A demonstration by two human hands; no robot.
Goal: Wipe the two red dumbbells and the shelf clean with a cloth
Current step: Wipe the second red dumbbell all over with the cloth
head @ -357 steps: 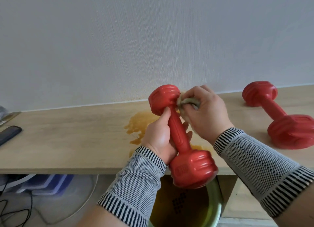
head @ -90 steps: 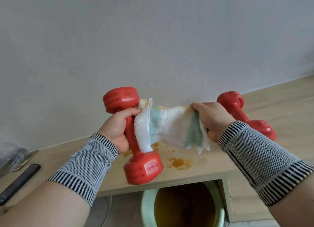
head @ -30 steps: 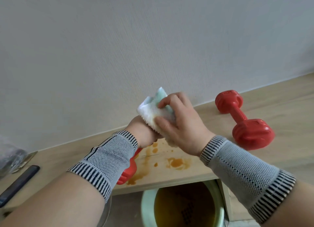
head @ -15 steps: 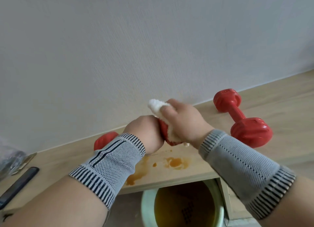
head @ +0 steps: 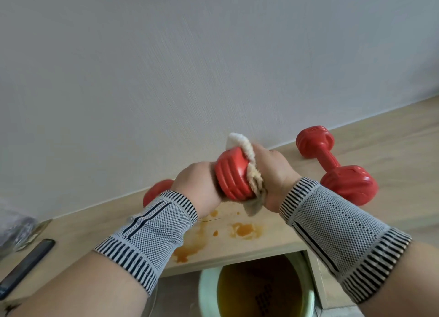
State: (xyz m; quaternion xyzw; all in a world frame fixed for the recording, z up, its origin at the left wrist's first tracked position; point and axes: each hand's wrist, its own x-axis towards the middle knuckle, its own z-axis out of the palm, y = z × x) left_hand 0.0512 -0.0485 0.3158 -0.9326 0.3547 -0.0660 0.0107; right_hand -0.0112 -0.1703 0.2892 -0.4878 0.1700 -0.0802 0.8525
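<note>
**Two hands wiping a red dumbbell above a stained shelf**

We see two forearms in grey knitted wrist sleeves with black stripes reaching forward over a pale wooden shelf (head: 392,148) that runs along a white wall. Our left hand (head: 198,188) is curled round the handle of a red dumbbell (head: 234,176), holding it up off the shelf; one ribbed end faces us and the other end shows behind the left wrist. Our right hand (head: 270,174) grips a white cloth (head: 248,155), stained tan, and presses it against the right side of the near dumbbell end, with a corner of cloth hanging below the hand.

The second red dumbbell (head: 337,167) lies on the shelf to the right, apart from both hands. Orange-brown spill marks (head: 244,230) sit on the shelf just below the hands. Beneath the shelf edge stands a pale green bucket (head: 206,290) holding brownish liquid. A dark flat object (head: 26,265) lies at far left on the shelf.
</note>
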